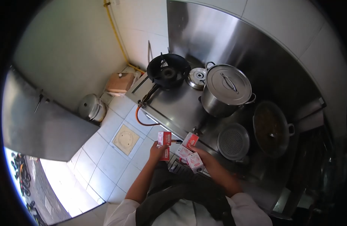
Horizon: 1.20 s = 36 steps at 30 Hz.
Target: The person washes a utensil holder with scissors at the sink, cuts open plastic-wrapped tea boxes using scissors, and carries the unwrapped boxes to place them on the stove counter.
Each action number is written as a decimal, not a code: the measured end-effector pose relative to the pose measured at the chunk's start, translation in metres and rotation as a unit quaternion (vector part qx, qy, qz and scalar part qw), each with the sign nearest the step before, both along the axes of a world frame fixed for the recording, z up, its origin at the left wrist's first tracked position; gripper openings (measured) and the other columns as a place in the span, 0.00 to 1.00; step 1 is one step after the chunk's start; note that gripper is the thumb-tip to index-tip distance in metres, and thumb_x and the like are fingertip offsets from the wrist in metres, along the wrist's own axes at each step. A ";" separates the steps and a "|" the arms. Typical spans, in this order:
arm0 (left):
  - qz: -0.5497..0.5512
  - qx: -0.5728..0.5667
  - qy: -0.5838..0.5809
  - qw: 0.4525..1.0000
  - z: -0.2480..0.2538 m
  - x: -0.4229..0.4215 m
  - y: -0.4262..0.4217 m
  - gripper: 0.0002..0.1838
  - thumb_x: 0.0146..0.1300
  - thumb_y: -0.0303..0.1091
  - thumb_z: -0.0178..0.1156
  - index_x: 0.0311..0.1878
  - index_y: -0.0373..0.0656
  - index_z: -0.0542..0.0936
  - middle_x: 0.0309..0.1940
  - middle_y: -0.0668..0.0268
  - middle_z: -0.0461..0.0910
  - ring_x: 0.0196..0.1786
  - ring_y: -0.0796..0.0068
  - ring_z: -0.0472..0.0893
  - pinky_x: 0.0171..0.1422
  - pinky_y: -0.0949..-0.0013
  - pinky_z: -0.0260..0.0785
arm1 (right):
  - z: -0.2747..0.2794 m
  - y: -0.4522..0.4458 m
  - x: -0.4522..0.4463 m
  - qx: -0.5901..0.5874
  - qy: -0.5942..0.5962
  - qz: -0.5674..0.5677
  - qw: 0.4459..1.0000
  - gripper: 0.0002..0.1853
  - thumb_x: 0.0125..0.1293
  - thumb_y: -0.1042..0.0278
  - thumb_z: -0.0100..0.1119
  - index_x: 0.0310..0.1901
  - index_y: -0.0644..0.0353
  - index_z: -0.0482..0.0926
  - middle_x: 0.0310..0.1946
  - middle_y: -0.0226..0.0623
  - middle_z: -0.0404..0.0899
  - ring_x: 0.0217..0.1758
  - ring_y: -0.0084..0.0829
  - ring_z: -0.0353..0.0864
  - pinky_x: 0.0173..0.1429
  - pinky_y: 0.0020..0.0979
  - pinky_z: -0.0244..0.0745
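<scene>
My left hand (157, 151) is closed around red and white small boxes (164, 138), one above the other. Close by on the right, my right hand (201, 155) grips several more red and white small boxes (195, 162), fanned out one over another. The printing on them is too small to read. Both hands are held in front of my body, at the front edge of the steel stove counter (188, 109). The two groups of boxes are apart, with a narrow gap between them.
On the counter stand a black wok-like burner ring (168, 71), a large lidded steel pot (227, 88), a perforated round pan (233, 141) and a wide pan with brown contents (270, 126). An orange hose (138, 116) hangs at the front. A lidded pot (91, 108) and cardboard box (119, 83) sit left.
</scene>
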<state>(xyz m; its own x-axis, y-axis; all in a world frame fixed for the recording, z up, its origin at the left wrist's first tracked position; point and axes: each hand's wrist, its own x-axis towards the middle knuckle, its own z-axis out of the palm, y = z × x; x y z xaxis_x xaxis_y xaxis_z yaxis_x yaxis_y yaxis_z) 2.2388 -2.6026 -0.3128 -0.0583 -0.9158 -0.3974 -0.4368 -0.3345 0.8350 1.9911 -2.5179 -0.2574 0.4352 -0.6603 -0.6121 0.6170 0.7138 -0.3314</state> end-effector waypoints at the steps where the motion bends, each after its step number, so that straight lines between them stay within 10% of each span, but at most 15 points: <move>1: -0.057 0.009 -0.044 0.997 0.001 -0.005 -0.047 0.32 0.46 0.52 0.71 0.49 0.38 0.76 0.39 0.55 0.83 0.40 0.61 0.84 0.46 0.62 0.75 | -0.028 -0.038 0.006 0.013 0.000 -0.027 1.000 0.24 0.64 0.41 0.58 0.50 0.53 0.77 0.38 0.35 0.83 0.36 0.31 0.84 0.38 0.36 0.81; 11: -0.347 -0.042 -0.257 0.901 -0.060 -0.100 -0.292 0.36 0.47 0.56 0.66 0.55 0.43 0.72 0.40 0.50 0.82 0.45 0.51 0.82 0.47 0.54 0.75 | -0.193 -0.246 -0.010 0.156 0.073 -0.222 0.960 0.23 0.67 0.50 0.55 0.52 0.62 0.74 0.45 0.46 0.82 0.45 0.40 0.84 0.51 0.43 0.80; 17: -0.410 -0.065 -0.265 0.870 -0.064 -0.125 -0.321 0.39 0.47 0.55 0.68 0.57 0.39 0.69 0.43 0.49 0.79 0.46 0.48 0.81 0.49 0.53 0.75 | -0.174 -0.260 -0.011 0.124 0.120 -0.337 0.926 0.20 0.69 0.53 0.51 0.47 0.64 0.74 0.36 0.46 0.81 0.35 0.38 0.84 0.39 0.39 0.82; 25: -0.410 -0.146 -0.095 0.895 -0.058 -0.107 -0.331 0.49 0.41 0.44 0.75 0.67 0.40 0.62 0.58 0.44 0.68 0.62 0.47 0.70 0.63 0.56 0.66 | -0.164 -0.239 0.009 0.224 0.121 -0.571 0.781 0.25 0.73 0.50 0.43 0.56 0.66 0.69 0.52 0.50 0.77 0.53 0.45 0.79 0.58 0.44 0.74; 30: -0.456 -0.205 -0.114 0.858 -0.024 -0.089 -0.302 0.54 0.35 0.46 0.76 0.70 0.53 0.60 0.67 0.50 0.58 0.71 0.48 0.57 0.70 0.37 0.48 | -0.134 -0.227 0.021 0.217 0.069 -0.708 0.668 0.28 0.74 0.47 0.38 0.60 0.66 0.66 0.55 0.50 0.74 0.60 0.45 0.75 0.65 0.45 0.69; 36: -0.564 -0.287 -0.139 0.762 -0.029 -0.107 -0.266 0.47 0.37 0.47 0.75 0.66 0.57 0.68 0.70 0.61 0.57 0.76 0.57 0.50 0.71 0.26 0.28 | -0.154 -0.220 0.005 0.220 0.460 -0.567 0.646 0.24 0.73 0.51 0.42 0.31 0.65 0.78 0.25 0.43 0.79 0.27 0.39 0.76 0.37 0.38 0.72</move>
<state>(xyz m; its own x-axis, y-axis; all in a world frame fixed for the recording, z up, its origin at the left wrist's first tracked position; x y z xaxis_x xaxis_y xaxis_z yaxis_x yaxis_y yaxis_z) 2.1323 -2.8690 -0.3416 -0.9231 -0.3738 -0.0907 -0.3632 0.7695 0.5252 1.9964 -2.7377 -0.4113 -0.8588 0.0916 -0.5040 0.5120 0.1247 -0.8499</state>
